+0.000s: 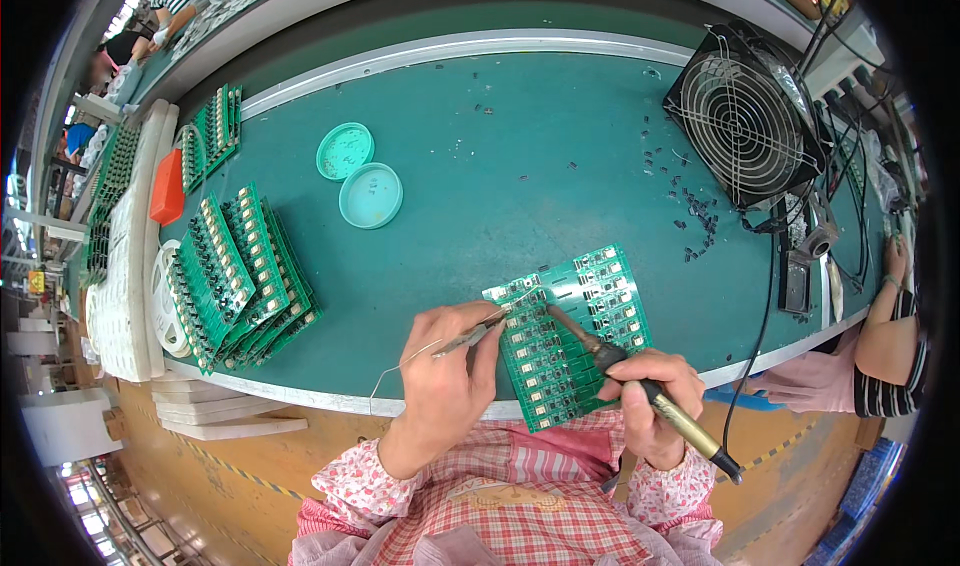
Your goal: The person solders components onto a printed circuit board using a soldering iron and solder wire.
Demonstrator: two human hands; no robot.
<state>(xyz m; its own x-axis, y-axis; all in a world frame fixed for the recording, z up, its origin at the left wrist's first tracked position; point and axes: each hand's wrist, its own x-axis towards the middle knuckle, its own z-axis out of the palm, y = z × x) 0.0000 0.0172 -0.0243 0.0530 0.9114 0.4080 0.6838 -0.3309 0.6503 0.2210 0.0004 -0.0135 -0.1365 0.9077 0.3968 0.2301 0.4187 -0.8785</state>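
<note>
A green circuit board panel (570, 351) with rows of small parts lies tilted near the table's front edge. My left hand (440, 381) is closed round metal tweezers (466, 339), whose tips are over the panel's upper left part. A thin wire, apparently solder (392, 371), also runs through that hand and trails down to the left. In my right hand (655, 396) is a soldering iron (682, 422) with a gold and black handle. Its tip reaches the same upper left part, close to the tweezers. Whether the tip touches a joint is too small to tell.
Stacked circuit boards (245, 276) stand at the left, beside a red box (167, 188). Two turquoise dishes (371, 196) sit farther back. A black fan (740, 116) stands at the right, near scattered black parts (700, 221) and a cable. Another person's arm (890, 316) is at far right.
</note>
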